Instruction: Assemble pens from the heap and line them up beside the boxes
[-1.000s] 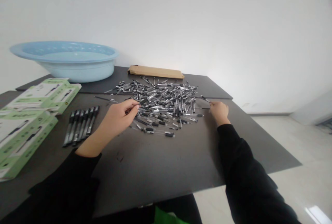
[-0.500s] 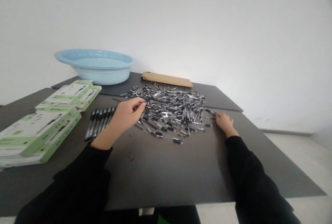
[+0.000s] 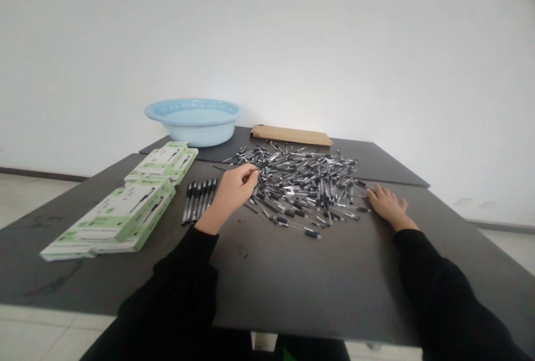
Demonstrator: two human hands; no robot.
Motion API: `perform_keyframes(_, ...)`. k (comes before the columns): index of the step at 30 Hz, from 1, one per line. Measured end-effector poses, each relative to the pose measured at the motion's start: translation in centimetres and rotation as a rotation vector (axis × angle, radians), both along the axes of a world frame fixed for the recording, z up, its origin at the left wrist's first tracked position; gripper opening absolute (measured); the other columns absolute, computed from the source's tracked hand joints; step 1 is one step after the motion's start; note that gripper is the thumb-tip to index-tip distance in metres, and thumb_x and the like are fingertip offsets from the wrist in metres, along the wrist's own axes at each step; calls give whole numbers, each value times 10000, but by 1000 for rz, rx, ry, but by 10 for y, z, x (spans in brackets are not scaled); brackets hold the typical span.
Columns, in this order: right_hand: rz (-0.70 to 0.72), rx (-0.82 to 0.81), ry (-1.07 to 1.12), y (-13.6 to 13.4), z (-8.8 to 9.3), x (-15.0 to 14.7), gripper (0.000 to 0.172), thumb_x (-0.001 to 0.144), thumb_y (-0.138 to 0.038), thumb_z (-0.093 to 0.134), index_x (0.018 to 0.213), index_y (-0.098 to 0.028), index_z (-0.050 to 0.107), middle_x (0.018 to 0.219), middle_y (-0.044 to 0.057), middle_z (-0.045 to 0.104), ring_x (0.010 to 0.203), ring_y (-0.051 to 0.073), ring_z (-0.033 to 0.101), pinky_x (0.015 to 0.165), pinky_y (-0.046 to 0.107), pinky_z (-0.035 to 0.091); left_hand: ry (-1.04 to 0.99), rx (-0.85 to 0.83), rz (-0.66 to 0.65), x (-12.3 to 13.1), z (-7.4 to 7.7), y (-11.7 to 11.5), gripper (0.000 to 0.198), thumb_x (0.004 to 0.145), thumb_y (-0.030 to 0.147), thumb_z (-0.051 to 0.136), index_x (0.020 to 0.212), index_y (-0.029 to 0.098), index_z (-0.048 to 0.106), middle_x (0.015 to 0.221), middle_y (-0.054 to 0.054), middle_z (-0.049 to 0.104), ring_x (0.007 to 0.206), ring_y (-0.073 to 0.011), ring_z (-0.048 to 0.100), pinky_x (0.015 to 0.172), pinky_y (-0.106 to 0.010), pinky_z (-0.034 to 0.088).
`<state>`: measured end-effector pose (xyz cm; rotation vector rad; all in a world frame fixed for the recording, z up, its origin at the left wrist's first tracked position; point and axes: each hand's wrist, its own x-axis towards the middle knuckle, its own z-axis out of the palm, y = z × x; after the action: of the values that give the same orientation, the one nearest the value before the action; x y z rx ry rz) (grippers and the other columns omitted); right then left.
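Observation:
Spread over the dark table is a big pile of clear pens [image 3: 309, 180] with black grips. My left hand [image 3: 236, 185] is closed over the pile's left side, finger and thumb pinching a pen [image 3: 267, 161] that points to the far right. Resting low at the pile's right edge, my right hand [image 3: 388, 205] has its fingers stretched out and thumb apart. Its fingertips are close to a loose pen [image 3: 361, 184]; whether they touch it I cannot tell. A neat row of several pens [image 3: 199, 200] lies left of my left wrist.
Green-and-white pen boxes [image 3: 121, 210] are stacked on the left of the table [image 3: 292, 277]. A light blue basin [image 3: 200, 133] stands at the back left. Behind the pile lies a flat brown cardboard piece [image 3: 292, 135], near the white wall.
The view has turned left, so everything appears farther right. My right hand's fingers have spread from a closer grasp at the pen by the pile's edge. My left hand still pinches its pen.

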<state>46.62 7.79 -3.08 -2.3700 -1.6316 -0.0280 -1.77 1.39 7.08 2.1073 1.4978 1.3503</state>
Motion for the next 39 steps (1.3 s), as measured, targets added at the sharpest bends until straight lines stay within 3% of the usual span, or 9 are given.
perform_keyframes(4,10,239,-14,-2,6,-8,773,945,-584,237,1555,-109,223,1602,201,273,1470,391,234,1154,643,151,-21,23,30,-5,-3,5,248,898,343,504,855,172,678,761,-26,713,690,-159,636,635,-249,418)
perform_keyframes(9,245,426,-35,-12,24,-45,565,915,-341,378,1437,-129,411,1417,211,522,1338,328,450,1105,578,273,-24,41,49,-6,-10,9,256,899,357,510,859,173,685,767,-33,720,688,-162,637,625,-250,415)
perform_keyframes(14,646,357,49,-29,40,-132,376,829,-145,433,1135,-185,649,1193,141,667,1145,289,590,974,473,389,-15,40,52,-7,-11,11,256,900,360,508,867,179,686,786,-34,732,706,-168,651,635,-249,426)
perform_keyframes(18,983,284,143,-38,49,-216,422,842,-65,416,1155,-214,658,1173,99,667,1124,240,593,986,423,367,-14,44,61,-6,-9,10,235,891,343,513,859,186,685,780,-33,732,717,-175,656,656,-255,438)
perform_keyframes(21,1100,279,195,-36,55,-262,429,845,-55,432,1190,-196,645,1181,104,638,1123,225,573,974,375,393,-4,40,67,-5,-7,7,235,896,341,506,861,187,681,776,-34,727,711,-174,653,651,-257,435)
perform_keyframes(25,1058,241,127,-26,58,-293,391,832,-94,510,1190,-166,652,1185,132,584,1077,236,551,940,357,411,19,38,53,-4,-4,3,233,907,331,489,889,193,676,777,-34,722,716,-172,656,672,-259,442)
perform_keyframes(32,1020,167,31,-20,55,-305,219,882,-193,560,1042,-182,709,1122,113,612,1094,261,523,942,420,321,15,42,47,-2,-3,1,223,911,327,485,873,198,662,767,-32,702,720,-169,637,673,-261,428)
perform_keyframes(36,1008,249,132,-18,54,-300,176,866,-170,575,972,-180,715,1134,122,621,1081,268,525,924,424,329,-89,26,25,1,-5,2,169,891,309,497,885,192,620,785,-23,672,707,-153,606,672,-258,419)
perform_keyframes(39,936,388,376,-20,60,-290,164,838,-187,587,942,-182,713,1055,116,629,1011,253,547,889,405,384,-250,-31,9,5,-7,5,114,843,292,532,882,191,567,777,-1,618,669,-128,559,637,-240,406)
